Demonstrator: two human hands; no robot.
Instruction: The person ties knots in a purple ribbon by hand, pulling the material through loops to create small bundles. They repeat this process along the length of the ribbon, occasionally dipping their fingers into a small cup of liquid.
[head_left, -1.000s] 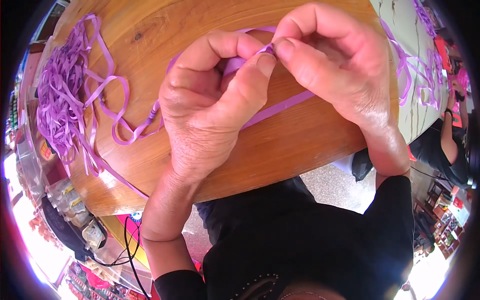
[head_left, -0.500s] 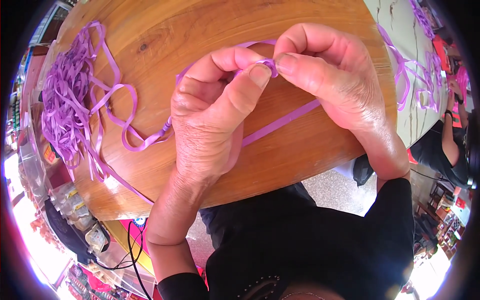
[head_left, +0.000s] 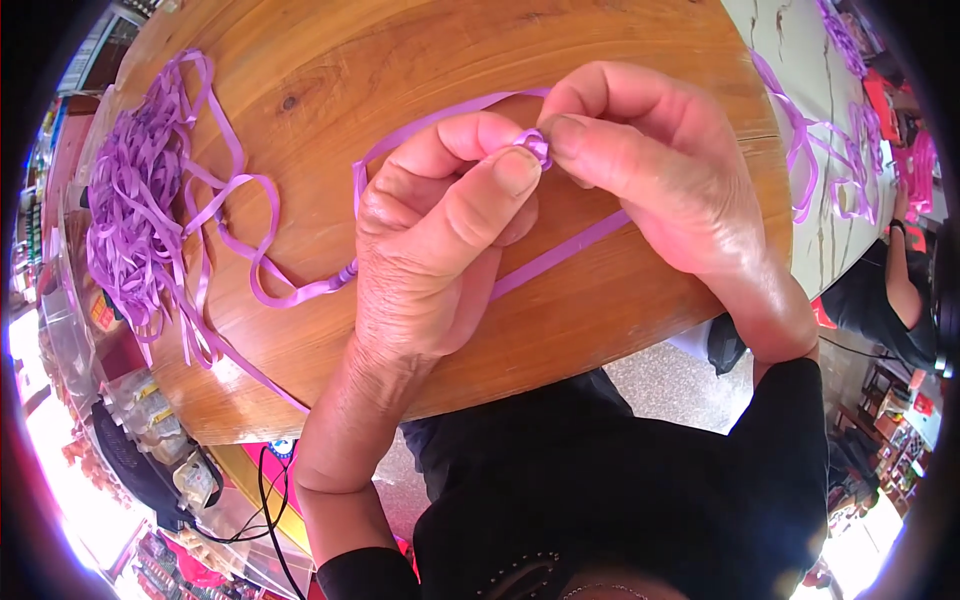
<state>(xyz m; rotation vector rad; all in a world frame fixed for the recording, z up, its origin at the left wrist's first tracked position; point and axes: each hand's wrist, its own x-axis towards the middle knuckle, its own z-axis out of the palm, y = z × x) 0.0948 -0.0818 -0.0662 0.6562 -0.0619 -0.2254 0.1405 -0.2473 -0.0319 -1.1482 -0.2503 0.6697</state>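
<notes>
A purple ribbon [head_left: 563, 249] runs across the wooden table and up to my fingertips, where a small curled loop of it shows. My left hand [head_left: 450, 190] pinches that loop between thumb and index finger. Close against it, my right hand [head_left: 645, 150] is closed too, thumb and index finger pressed together at the loop's right side; the ribbon passes behind it. Just what lies between the right fingertips is mostly hidden. Left of my left wrist, the ribbon has a small wrapped knot [head_left: 347, 272] and trails in loose curves toward a heap.
A big tangled heap of purple ribbon [head_left: 135, 210] lies on the left of the wooden table [head_left: 330, 70]. More ribbon hangs over a white marbled table [head_left: 800, 60] at the right. Another person's arm [head_left: 903, 270] shows at far right. Black cables [head_left: 265, 500] dangle at lower left.
Both hands have shifted slightly toward me and the fingertips have drawn a little apart. The curled ribbon loop now shows more openly above my left thumb.
</notes>
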